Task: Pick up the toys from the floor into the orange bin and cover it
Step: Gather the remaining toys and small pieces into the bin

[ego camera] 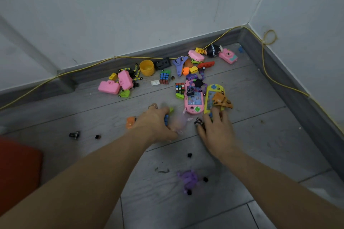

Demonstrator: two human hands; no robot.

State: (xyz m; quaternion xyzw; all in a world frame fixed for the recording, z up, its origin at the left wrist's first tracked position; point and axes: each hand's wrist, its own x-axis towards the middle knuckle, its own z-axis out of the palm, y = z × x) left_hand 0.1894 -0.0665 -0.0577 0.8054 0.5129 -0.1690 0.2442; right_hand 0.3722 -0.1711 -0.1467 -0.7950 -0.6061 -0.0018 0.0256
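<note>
Clutching small toys, the left hand (156,122) is curled around a blue-and-green plastic piece (167,118), blurred; the right hand (216,128) lies fingers spread over little black bits by the yellow handheld game (214,98). Gathering is underway, I judge. Next, carry handfuls left to the orange bin (18,169), barely visible at the frame edge.

Orange bin (17,171) cut off by left edge. Pale toy (179,123) beside left hand (155,126) motion-blurred, unidentifiable. Left grip's contents partly hidden.
</note>
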